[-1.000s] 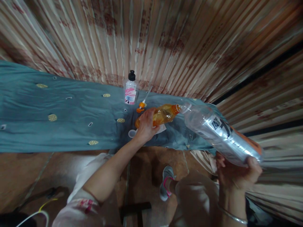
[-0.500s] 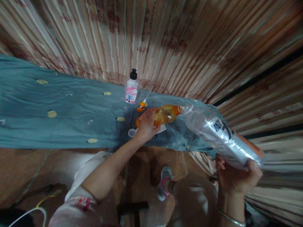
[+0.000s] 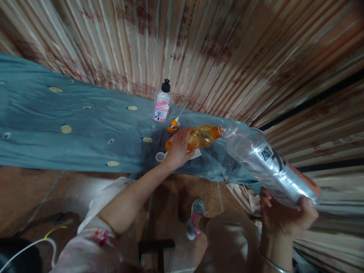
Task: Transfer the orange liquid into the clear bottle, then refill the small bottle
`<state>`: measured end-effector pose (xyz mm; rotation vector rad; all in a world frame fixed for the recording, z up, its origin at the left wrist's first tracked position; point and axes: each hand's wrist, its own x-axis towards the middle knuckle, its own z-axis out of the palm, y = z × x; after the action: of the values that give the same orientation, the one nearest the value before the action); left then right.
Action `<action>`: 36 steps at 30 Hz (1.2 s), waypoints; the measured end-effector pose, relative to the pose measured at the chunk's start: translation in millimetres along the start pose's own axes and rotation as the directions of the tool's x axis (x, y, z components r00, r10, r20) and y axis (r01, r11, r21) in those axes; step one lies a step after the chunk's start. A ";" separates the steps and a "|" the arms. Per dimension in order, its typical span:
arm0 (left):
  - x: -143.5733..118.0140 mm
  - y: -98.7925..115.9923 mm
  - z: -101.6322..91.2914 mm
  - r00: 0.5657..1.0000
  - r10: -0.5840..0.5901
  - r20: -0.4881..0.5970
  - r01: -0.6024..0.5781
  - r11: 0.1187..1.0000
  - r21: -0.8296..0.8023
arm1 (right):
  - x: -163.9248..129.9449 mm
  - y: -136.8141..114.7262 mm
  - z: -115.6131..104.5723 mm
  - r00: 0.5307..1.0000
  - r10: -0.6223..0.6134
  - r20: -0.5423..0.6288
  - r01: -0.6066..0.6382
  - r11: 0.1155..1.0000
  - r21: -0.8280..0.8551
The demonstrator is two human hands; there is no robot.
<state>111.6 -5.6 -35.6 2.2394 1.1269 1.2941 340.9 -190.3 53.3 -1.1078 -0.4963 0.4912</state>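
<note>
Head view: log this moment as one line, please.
left hand: grips small amber plastic bottle | right hand: holds large clear plastic bottle, tilted | mouths: meet | surface: teal cloth

Pump bottle (image 3: pixel 163 104) on cloth (image 3: pixel 85 129), behind tilted bottle (image 3: pixel 199 137).

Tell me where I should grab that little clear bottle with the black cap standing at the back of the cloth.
Grip the small bottle around its labelled body, below the black cap, coming from the front. It stands upright near the curtain, so the rear looks cramped, and the body seems wider than the narrow cap.
</note>
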 end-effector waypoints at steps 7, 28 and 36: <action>-0.3 -1.4 0.4 1.000 -0.002 0.016 0.002 1.000 -0.006 | -1.8 -2.4 5.8 1.000 -0.001 0.015 0.001 1.000 0.028; -0.5 0.8 -4.4 1.000 0.012 0.024 -0.012 1.000 0.005 | -4.3 -6.8 13.6 0.996 -0.078 0.044 0.078 0.997 -0.012; 0.1 1.1 -6.1 0.999 0.005 0.040 -0.005 1.000 -0.006 | -6.7 -7.6 14.5 0.997 -0.068 0.042 0.068 0.998 -0.002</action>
<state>107.0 -6.9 -31.6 2.2550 1.1022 1.2479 327.8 -186.7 64.7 -1.0820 -0.5694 0.4551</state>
